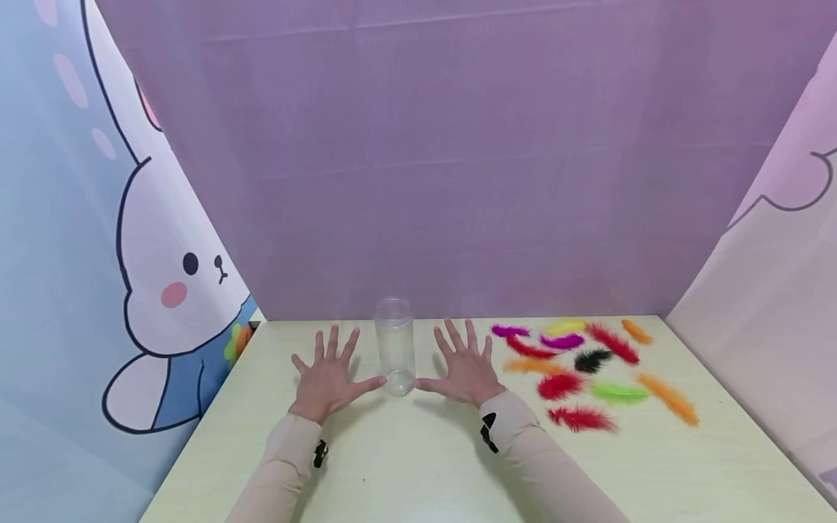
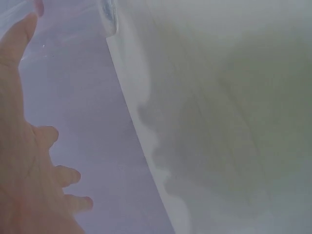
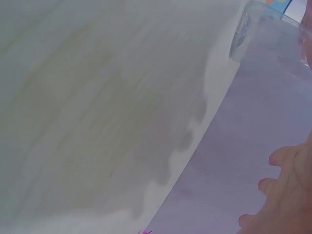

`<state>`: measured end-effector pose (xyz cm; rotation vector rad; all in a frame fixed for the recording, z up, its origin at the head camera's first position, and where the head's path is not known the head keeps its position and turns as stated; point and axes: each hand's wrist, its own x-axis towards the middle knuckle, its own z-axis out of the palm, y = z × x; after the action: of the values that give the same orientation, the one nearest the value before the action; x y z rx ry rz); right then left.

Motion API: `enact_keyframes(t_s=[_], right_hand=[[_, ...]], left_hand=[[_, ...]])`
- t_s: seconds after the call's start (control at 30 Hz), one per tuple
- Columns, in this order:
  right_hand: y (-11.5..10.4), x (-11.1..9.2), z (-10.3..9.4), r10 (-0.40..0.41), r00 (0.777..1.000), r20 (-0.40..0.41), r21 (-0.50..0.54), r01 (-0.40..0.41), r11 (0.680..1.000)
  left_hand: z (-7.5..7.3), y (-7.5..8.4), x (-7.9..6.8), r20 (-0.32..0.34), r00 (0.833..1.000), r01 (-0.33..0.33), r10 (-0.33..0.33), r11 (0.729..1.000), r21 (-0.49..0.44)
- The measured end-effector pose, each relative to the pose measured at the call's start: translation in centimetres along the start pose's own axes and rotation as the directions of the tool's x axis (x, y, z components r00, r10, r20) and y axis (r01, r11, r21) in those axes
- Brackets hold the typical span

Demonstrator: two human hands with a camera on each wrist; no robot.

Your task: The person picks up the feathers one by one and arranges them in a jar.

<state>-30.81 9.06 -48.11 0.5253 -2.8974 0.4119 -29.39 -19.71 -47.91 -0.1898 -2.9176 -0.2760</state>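
Observation:
A tall clear plastic jar (image 1: 396, 345) stands upright near the back of the table. To its left, my left hand (image 1: 329, 381) is spread wide, its thumb tip right at the jar's lower side. My right hand (image 1: 466, 370) mirrors it on the other side, fingers splayed and thumb pointing at the jar's base. Neither hand grips anything. In the left wrist view the jar's base (image 2: 110, 17) shows at the top, close to the left thumb. The right wrist view catches the jar (image 3: 265, 36) at its upper right, with the right fingers below.
Loose feathers lie on the table's right side, among them a black feather (image 1: 592, 360), a green feather (image 1: 620, 393), a yellow feather (image 1: 566, 327) and a red feather (image 1: 582, 419). A purple cloth (image 1: 458, 160) hangs behind the table (image 1: 405, 472). Printed curtains flank both sides.

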Motion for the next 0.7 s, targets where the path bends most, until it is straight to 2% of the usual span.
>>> enact_keyframes(t_s=[0.2, 0.33, 0.47, 0.53, 0.6, 0.7], right_hand=[[-0.1, -0.3, -0.1, -0.004, 1.0, -0.01, 0.031, 0.005, 0.999], [0.0, -0.9, -0.2, 0.002, 1.0, -0.009, 0.049, -0.002, 0.999], [0.2, -1.9, -0.4, 0.017, 1.0, 0.012, 0.073, -0.018, 0.997], [0.3, -2.5, -0.5, 0.026, 0.999, 0.019, 0.089, -0.027, 0.996], [0.5, -3.0, -0.6, 0.033, 0.999, 0.025, 0.104, -0.036, 0.994], [0.8, -3.8, -0.9, 0.035, 0.999, 0.008, 0.134, -0.035, 0.99]], left_hand=[[0.3, -0.2, 0.1, 0.015, 1.0, 0.007, -0.006, 0.999, -0.037], [0.6, -0.2, 0.2, 0.004, 1.0, -0.014, 0.015, 0.997, -0.074], [0.7, 0.2, 0.3, -0.001, 0.999, -0.054, 0.055, 0.977, -0.206], [0.7, 0.6, 0.4, 0.0, 0.997, -0.074, 0.077, 0.951, -0.301], [0.6, 1.1, 0.5, -0.003, 0.996, -0.083, 0.09, 0.905, -0.418], [0.5, 1.8, 0.8, -0.002, 0.997, -0.067, 0.081, 0.812, -0.58]])
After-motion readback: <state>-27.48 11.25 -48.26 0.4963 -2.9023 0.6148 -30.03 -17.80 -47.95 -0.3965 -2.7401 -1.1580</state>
